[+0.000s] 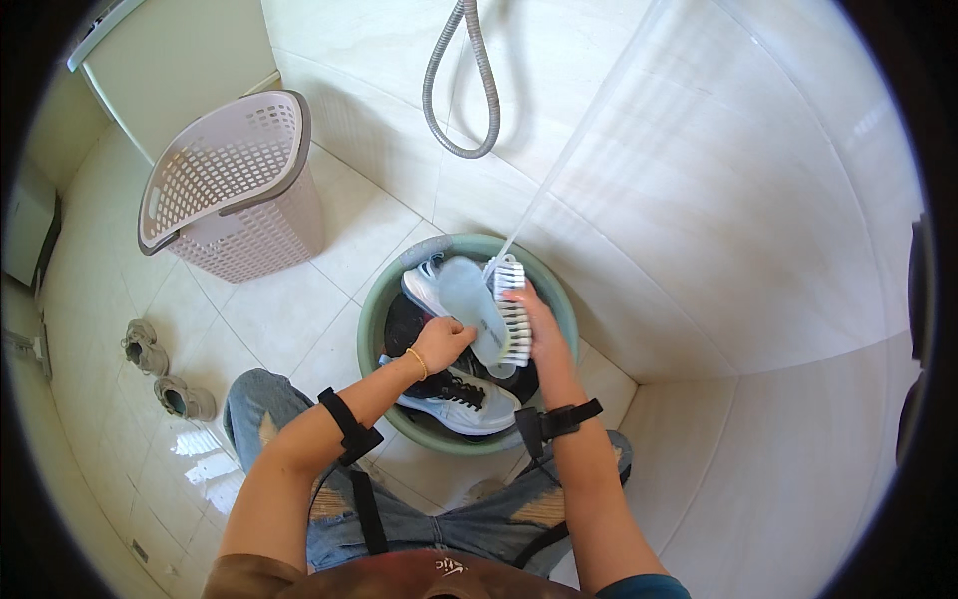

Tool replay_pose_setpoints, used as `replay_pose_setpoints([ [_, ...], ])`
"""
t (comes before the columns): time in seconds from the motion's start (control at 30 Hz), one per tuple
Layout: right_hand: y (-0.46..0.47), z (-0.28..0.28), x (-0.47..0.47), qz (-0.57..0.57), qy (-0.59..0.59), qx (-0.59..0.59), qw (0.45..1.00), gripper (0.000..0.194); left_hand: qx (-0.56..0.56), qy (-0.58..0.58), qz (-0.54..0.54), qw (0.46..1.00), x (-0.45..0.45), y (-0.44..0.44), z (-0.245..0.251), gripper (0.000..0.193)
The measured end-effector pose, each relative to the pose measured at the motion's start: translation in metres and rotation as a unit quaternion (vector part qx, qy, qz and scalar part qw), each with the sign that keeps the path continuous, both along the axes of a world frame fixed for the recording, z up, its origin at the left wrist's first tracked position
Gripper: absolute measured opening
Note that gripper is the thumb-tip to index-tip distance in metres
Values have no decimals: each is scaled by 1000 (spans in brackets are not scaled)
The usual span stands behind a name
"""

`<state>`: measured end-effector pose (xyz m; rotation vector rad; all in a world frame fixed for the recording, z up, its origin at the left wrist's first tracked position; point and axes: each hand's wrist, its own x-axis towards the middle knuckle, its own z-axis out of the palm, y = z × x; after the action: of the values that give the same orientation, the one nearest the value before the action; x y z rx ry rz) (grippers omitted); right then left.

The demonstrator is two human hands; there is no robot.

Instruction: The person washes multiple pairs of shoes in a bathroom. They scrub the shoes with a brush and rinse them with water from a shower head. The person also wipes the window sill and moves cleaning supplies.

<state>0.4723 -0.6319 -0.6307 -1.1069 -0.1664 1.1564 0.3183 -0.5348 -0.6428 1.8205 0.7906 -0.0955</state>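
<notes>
My left hand (444,346) grips the edge of a pale blue shoe insole (465,293) above a green basin (369,338). In my right hand (540,318) is a scrubbing brush (513,311) with white bristles, close beside the insole's right edge. A thin stream of water (557,166) comes down from the upper right to the top of the brush. Inside the basin lie a light grey sneaker (486,410) with black laces, a white sneaker (420,284) and dark shoes (404,322), partly hidden by my hands and the insole.
A perforated plastic laundry basket (262,232) stands on the tiled floor at the upper left. A pair of worn shoes (183,398) sits at the left. A metal shower hose (490,97) hangs on the tiled wall (673,247) behind the basin. My knees flank the basin.
</notes>
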Motion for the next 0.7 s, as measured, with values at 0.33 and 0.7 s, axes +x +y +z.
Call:
replay_pose_setpoints([
  [0.33, -7, 8, -7, 77, -79, -11, 994, 52, -157, -232, 23, 960, 0, 9, -27, 32],
  [0.7, 39, 17, -14, -6, -612, -306, 730, 65, -568, -259, 202, 754, 69, 1, -6, 58],
])
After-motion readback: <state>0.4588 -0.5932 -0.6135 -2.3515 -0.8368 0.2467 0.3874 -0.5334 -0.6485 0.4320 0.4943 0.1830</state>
